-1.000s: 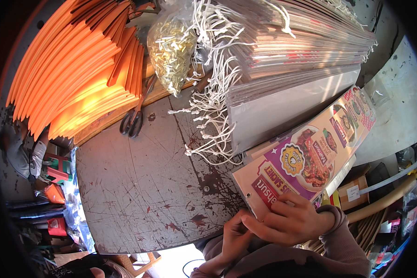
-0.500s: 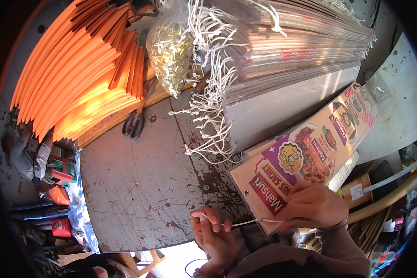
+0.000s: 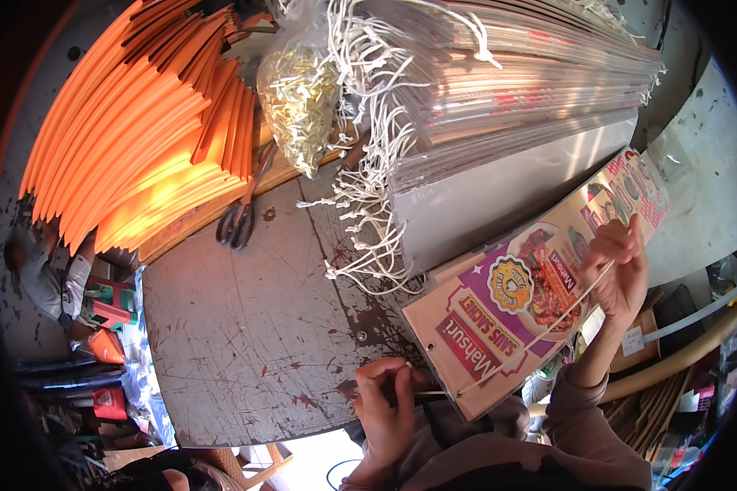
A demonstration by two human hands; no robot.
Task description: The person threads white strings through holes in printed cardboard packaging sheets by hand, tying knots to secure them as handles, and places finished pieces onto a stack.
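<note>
Near the right side of the scratched grey tabletop [image 3: 237, 327], I see from far away a long printed card [image 3: 524, 278] lying at a slant, just beside the big stack of sleeved cards [image 3: 532, 94], with its bottom corner poking past the edge. A white cord [image 3: 549, 330] looks threaded through a hole by that corner. The right hand [image 3: 618, 274] is high over the card, its fingers pinching the cord and holding it tight and straight. The left hand [image 3: 385, 417] is low, by the corner, with its fingers squeezed together; they seem to grip the cord's other end, though I can't see the tip well. If the right hand pulled too hard, I think the cord could slip right out or rip the hole, and the card could slide because no hand presses it down. I count two hands, one held cord, one printed card on top, one pair of scissors [image 3: 236, 225] and one clear bag of small gold pieces [image 3: 299, 110]. The gold pieces, the orange folded sheets [image 3: 139, 147], the knotted white strings [image 3: 385, 155] and the sleeved cards are too many for me to count.
</note>
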